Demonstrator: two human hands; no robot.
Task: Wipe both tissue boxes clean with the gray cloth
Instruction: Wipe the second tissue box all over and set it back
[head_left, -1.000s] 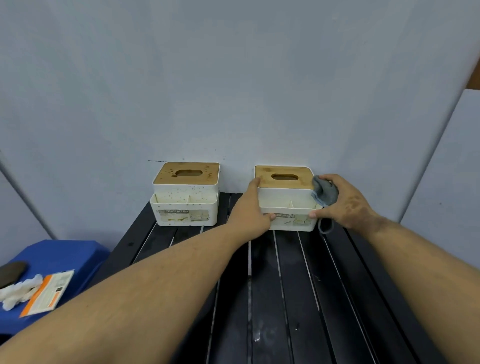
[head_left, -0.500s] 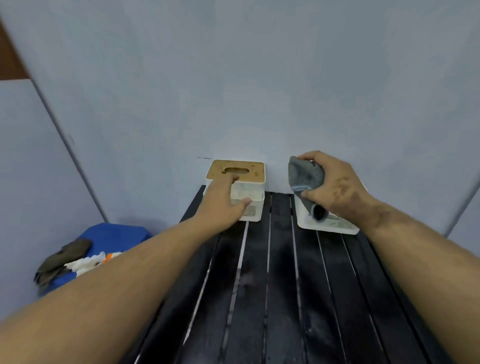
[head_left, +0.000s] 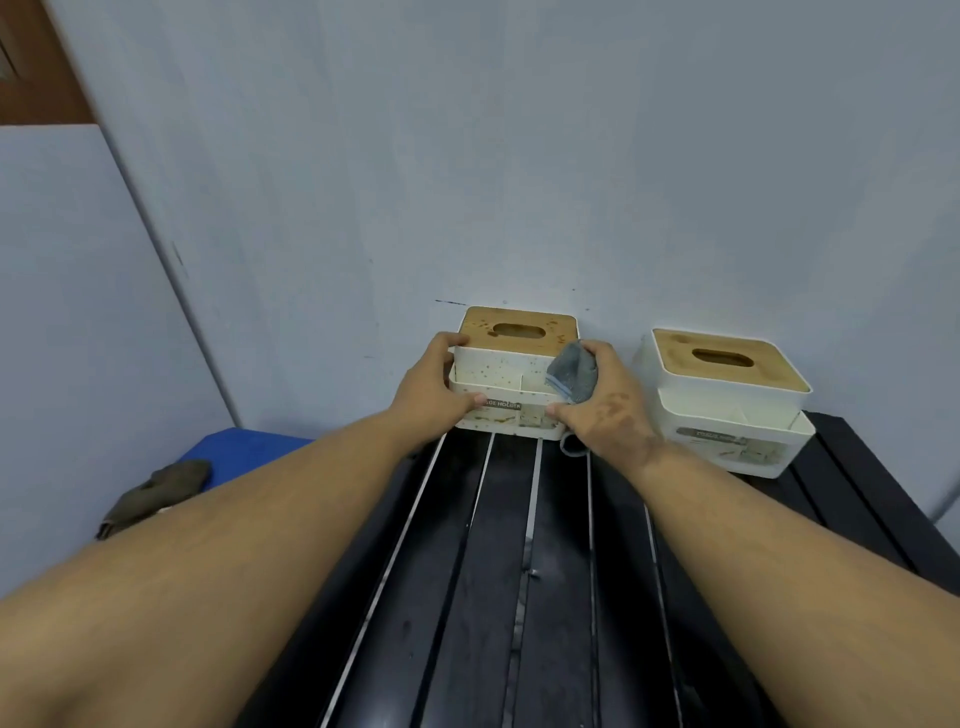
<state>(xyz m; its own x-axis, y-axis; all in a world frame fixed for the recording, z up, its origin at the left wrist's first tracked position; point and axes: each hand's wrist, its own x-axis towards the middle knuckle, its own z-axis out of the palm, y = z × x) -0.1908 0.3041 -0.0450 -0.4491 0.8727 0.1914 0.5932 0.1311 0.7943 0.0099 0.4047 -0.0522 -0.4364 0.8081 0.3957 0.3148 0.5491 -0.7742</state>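
left tissue box (head_left: 511, 371) at back of black slatted table (head_left: 467, 597), long axis left-right, slot up. left hand (head_left: 431, 387) grips its left end; right hand (head_left: 605, 410) clutches gray cloth (head_left: 571, 375) against right end. right tissue box (head_left: 727, 400) beside, untouched.

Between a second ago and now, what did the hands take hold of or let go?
Both hands left the right tissue box and took hold of the left tissue box: left hand on its left side, right hand on its right. The gray cloth stayed in the right hand; both boxes stayed put.
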